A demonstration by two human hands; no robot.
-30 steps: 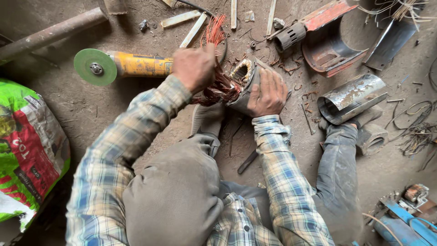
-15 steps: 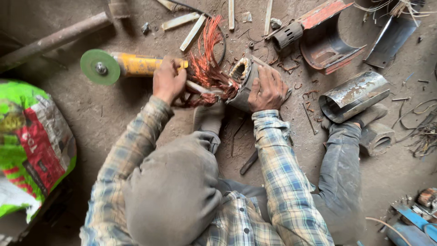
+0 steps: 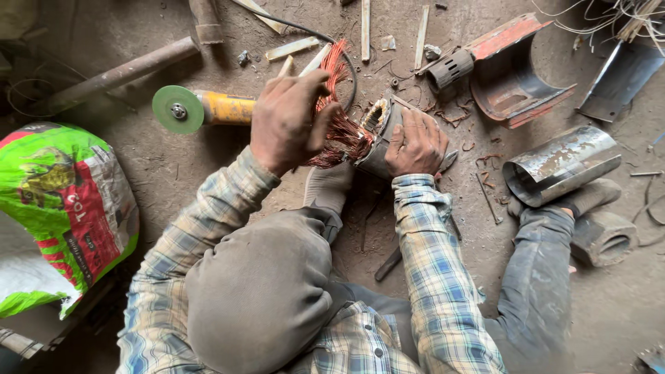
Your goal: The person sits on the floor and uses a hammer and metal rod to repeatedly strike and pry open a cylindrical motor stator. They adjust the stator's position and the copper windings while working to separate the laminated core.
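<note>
Down on the dirt floor (image 3: 208, 173), between the person's knees, a grey motor stator (image 3: 382, 138) lies on its side with a bundle of reddish copper winding wire (image 3: 337, 131) fanning out of its open end. The left hand (image 3: 287, 121) is clenched around that copper bundle just beside the stator's mouth; half a second ago it sat lower and further left with the strands drawn out long, and a second ago it was close against the stator, so it has pulled, let go and come back in for a fresh hold nearer the core. The right hand (image 3: 415, 142) has stayed where it was throughout, fingers spread and pressed over the stator's housing, pinning it against the ground. More copper now stands free above the hand than a second ago, which suggests the winding is coming out bit by bit, though much of it is still seated inside. Just behind the left hand lies a yellow angle grinder (image 3: 208, 109) with a green disc, untouched. A steel cylinder shell (image 3: 561, 163) and a red curved casing (image 3: 509, 76) rest well to the right, and a green-and-red sack (image 3: 62, 208) to the left.
</note>
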